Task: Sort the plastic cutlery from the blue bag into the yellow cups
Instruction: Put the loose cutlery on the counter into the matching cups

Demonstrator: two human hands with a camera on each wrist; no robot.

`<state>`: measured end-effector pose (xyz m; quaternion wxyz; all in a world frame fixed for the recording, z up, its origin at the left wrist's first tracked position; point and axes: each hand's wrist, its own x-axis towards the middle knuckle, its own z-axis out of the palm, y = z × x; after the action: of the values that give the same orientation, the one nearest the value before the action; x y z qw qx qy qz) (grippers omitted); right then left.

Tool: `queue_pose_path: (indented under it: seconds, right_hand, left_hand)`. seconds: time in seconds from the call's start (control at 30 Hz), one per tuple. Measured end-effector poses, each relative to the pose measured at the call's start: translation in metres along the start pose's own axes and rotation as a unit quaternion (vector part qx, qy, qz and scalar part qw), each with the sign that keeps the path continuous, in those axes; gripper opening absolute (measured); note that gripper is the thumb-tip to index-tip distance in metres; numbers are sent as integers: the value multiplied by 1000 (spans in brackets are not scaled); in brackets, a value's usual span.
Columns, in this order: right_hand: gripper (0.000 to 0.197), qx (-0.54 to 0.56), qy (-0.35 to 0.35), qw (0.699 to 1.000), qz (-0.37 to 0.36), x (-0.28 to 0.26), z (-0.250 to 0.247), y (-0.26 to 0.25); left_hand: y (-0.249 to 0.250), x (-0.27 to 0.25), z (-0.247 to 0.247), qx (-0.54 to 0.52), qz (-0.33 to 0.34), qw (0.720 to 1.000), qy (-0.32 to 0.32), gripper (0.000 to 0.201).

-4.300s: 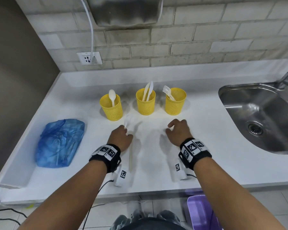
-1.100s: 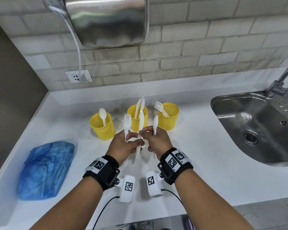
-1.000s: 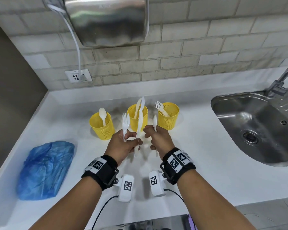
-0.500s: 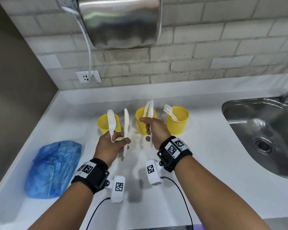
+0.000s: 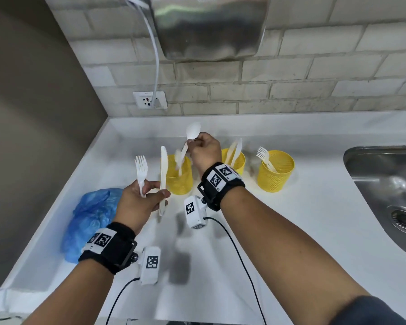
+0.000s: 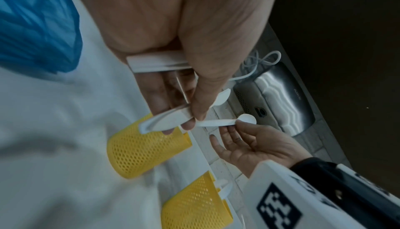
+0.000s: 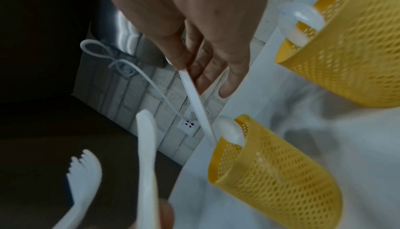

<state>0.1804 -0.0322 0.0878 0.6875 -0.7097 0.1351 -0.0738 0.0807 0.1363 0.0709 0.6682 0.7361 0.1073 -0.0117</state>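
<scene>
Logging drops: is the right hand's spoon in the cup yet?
Not yet. The right hand pinches the spoon, tilted above the left cup.

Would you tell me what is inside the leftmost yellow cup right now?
The leftmost yellow cup holds one white spoon, bowl end up. The right hand pinches a second spoon above it, handle tip at the rim. The cup's bottom is hidden by its wall.

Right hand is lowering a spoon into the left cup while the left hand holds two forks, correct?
Not quite. The left hand holds a fork and a knife, not two forks; the head view shows it. The right hand does hold a spoon over the left cup.
</scene>
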Motion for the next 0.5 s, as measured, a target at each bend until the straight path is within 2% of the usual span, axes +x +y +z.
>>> queue_pose_path:
  seconds: [0.17,0.23,0.3,0.43,0.5]
  right_hand:
    - [22,-110,-1,993,-42,2,8,0]
    - [19,-173,-23,984,-37,3,13,5]
    - [5,-223,-48,973,-30,1,17,8]
    - [36,-227,-56,972,-32,-5,15,10]
    - [43,-227,-39,971,-58,-9,12,9]
  left_hand:
    - [-1,5,-12,-2,8,1000,-2,47]
    - [-1,7,-14,-5,7,1000,-8,36]
    - [-1,8,-13,-14,5,1000,-15,23]
    - [2,13,-11,-20,4,999,-28,18]
    - [5,15,-9,-19,6,999,-36,28]
